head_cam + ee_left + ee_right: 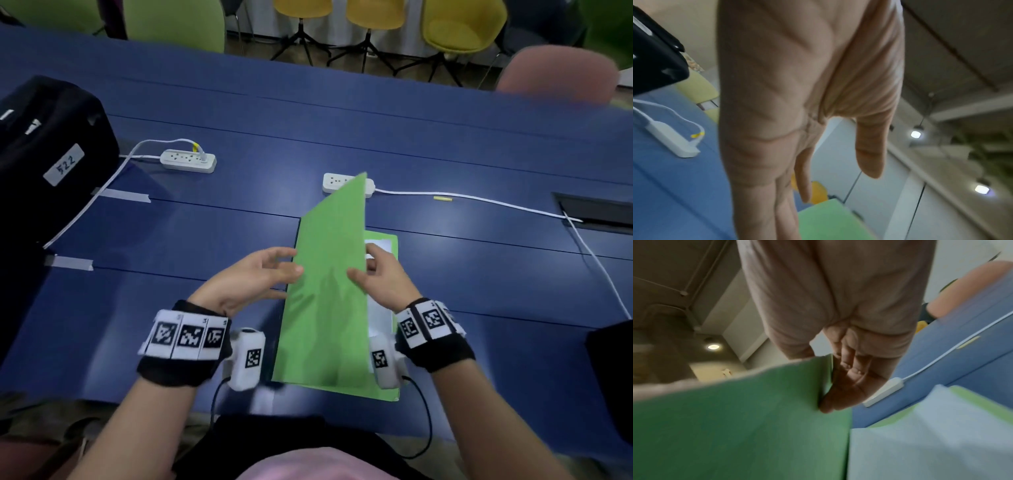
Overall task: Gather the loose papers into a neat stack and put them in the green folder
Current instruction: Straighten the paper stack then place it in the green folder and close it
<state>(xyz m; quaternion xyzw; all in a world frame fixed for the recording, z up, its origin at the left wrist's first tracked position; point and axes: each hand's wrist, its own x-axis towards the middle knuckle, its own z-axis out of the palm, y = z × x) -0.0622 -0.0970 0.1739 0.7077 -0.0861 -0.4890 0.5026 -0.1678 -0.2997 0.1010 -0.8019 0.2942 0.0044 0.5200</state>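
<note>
Green folder (pixel 325 291): it lies on the blue table (pixel 445 154) straight ahead of you, its front cover lifted and standing half open between your two hands.
Papers (pixel 380 311): a white stack lies inside on the folder's back flap, under your right hand and to the right of the raised cover; in your right wrist view they show as a pale sheet (pixel 931 443) just below your palm.
Right hand (pixel 376 274): your thumb lies on the outer face of the cover and your fingers (pixel 851 374) sit behind its free edge, so you pinch the cover by that edge.
Left hand (pixel 253 277): your fingers are loosely spread and nearly straight, fingertips at the cover's left edge near the fold; whether they touch it, you cannot tell from these views. It grasps nothing.
Left wrist view: your palm (pixel 797 81) fills most of it, with a corner of the green cover (pixel 828 222) just past your fingertips.
Beyond your hands: a white power strip (pixel 346 183) sits partly hidden behind the cover's top corner, its cord running off to your right.
Far left of your left hand: a second power strip (pixel 188 160) and a black bag (pixel 44 154) with a white label.
</note>
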